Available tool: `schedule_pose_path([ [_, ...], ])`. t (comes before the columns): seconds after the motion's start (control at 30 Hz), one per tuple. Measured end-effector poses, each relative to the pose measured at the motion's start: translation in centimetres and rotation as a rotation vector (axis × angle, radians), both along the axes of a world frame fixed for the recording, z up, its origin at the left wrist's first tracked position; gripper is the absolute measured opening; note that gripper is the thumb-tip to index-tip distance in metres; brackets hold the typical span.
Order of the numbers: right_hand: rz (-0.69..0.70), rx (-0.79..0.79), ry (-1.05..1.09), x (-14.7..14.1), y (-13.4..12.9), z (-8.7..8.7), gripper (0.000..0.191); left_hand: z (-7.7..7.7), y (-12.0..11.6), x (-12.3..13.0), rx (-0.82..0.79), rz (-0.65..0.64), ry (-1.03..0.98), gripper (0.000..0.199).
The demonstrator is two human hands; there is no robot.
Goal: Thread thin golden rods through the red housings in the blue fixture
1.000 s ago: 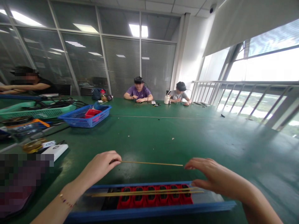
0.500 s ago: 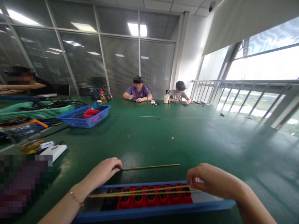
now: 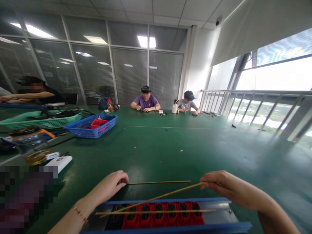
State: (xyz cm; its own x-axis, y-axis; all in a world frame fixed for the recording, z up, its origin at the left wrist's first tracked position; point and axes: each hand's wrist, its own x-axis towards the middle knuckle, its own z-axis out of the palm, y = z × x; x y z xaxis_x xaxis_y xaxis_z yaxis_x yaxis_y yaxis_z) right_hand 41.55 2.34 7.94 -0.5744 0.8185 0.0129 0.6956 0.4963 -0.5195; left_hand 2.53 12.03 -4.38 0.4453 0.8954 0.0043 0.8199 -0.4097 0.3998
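My left hand (image 3: 114, 182) is closed, its fingertips pinching the left end of a thin bamboo stick (image 3: 159, 182) that lies along the green table. My right hand (image 3: 219, 185) pinches the right end of a second bamboo stick (image 3: 170, 194), which slants down to the left over a long blue-edged metal tray (image 3: 219, 218). A third bamboo stick (image 3: 180, 211) rests across the tray, crossing the held one near its left end. Beneath them several red cups (image 3: 161, 222) with dark openings sit in a row inside the tray.
To the left stand a blue basket (image 3: 90, 128) holding a red box (image 3: 98, 123) and a green basket (image 3: 41, 121) full of cables. A jar (image 3: 29, 139) and a white device (image 3: 59, 165) lie nearer. Several people sit around the table (image 3: 151, 143); a railing (image 3: 258, 100) runs along the right.
My right hand has lifted one stick's right end off the tray, so it now slants upward. My left hand keeps its pinch. The view has tilted up slightly.
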Motion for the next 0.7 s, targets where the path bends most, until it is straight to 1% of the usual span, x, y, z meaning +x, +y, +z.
schedule_pose_path([
  [0.13,-0.079,-0.084,0.042,1.6,0.1,-0.1,0.036,-0.2,0.0,-0.1,0.004,0.001,-0.014,0.014],
  [0.23,-0.087,-0.154,0.079,2.1,0.6,-0.6,0.037,0.0,-0.2,0.0,-0.011,0.005,-0.012,0.014],
  [0.37,-0.106,-0.183,0.108,2.7,1.7,-1.6,0.038,0.2,-0.3,0.1,-0.013,-0.006,-0.015,0.015],
  [0.53,-0.139,-0.236,0.051,3.1,3.1,-3.5,0.04,0.0,-0.2,0.1,0.002,0.01,-0.012,0.014],
  [0.63,-0.147,-0.25,-0.007,2.4,3.9,-5.0,0.038,0.0,-0.2,0.1,0.028,0.01,-0.017,0.021],
  [0.7,-0.139,-0.207,-0.063,1.4,4.3,-6.0,0.036,0.1,-0.3,0.2,0.027,0.013,-0.017,0.027],
])
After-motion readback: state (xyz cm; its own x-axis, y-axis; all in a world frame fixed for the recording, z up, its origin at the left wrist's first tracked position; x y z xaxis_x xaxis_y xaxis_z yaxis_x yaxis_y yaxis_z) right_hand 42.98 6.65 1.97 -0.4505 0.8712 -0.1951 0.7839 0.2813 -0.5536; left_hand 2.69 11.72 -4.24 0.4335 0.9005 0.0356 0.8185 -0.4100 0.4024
